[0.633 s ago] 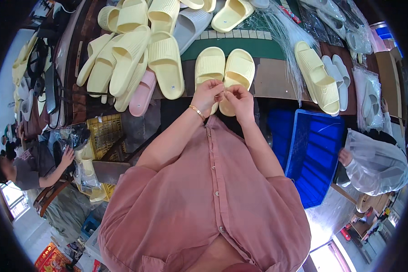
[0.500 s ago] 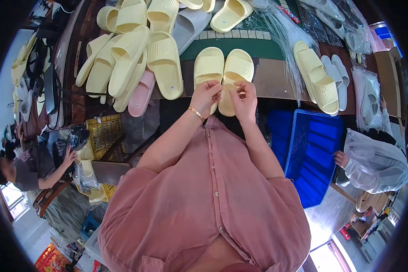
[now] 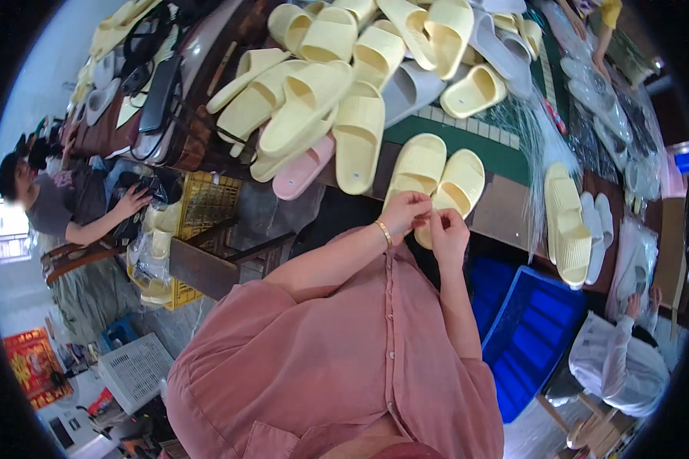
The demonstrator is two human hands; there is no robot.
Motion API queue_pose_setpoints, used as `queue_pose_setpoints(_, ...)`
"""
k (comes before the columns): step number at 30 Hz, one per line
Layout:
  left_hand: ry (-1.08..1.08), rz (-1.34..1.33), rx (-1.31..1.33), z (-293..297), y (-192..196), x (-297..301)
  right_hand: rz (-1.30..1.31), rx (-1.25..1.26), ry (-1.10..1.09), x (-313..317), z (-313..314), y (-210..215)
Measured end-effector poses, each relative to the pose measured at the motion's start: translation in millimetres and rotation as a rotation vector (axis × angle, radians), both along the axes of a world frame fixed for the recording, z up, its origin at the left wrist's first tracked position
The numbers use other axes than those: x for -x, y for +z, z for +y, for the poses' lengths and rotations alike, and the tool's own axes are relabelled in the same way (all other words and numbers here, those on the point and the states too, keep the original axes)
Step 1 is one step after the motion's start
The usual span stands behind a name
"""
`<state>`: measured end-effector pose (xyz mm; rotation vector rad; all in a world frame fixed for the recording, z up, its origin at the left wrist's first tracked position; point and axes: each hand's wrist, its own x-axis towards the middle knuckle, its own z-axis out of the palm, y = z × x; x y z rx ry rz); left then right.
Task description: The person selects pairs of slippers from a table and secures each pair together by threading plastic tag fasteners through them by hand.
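A pair of pale yellow slippers [image 3: 436,172] lies side by side, heels toward me, at the near edge of the brown table [image 3: 505,210]. My left hand [image 3: 403,212], with a gold bracelet on its wrist, and my right hand [image 3: 449,233] meet at the heel ends of this pair. The fingertips of both hands are pinched together on the heel rims. Whether something small sits between the fingers is too fine to tell. My pink shirt fills the lower part of the view.
A heap of pale yellow slippers [image 3: 314,92], one pink slipper [image 3: 302,172] and grey ones cover the table's left and back. To the right lie clear plastic strands [image 3: 524,145] and another yellow pair [image 3: 566,226]. A blue crate [image 3: 528,336] and a yellow crate [image 3: 203,210] stand below the table. Other people work at the left [image 3: 53,206] and the lower right [image 3: 620,363].
Both hands stay at the heels of the yellow pair, and the right hand's fingers have closed in toward the left hand's. The view has tilted, so the table sits differently in the picture.
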<state>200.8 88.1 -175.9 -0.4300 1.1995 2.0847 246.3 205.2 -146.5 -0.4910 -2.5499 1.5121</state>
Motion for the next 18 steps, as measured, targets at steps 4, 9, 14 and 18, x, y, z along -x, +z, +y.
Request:
queue_pose_setpoints(4, -0.132, -0.129, 0.013, -4.0, 10.9, 2.9, 0.085, -0.054, 0.09, 1.9, 3.0, -3.2)
queue_pose_setpoints(9, -0.191, -0.06, -0.079, -9.0, -10.8, 10.1, 0.163, -0.28, 0.273, 1.7, 3.7, 4.4)
queue_pose_setpoints(14, -0.278, -0.04, 0.026, 1.2, -4.5, 9.6, 0.129, -0.322, 0.325, -4.4, 7.1, -3.8)
queue_pose_setpoints(18, -0.287, -0.06, 0.053, 2.7, 0.2, 9.9, 0.131, -0.296, 0.341, -6.6, 4.5, -1.1)
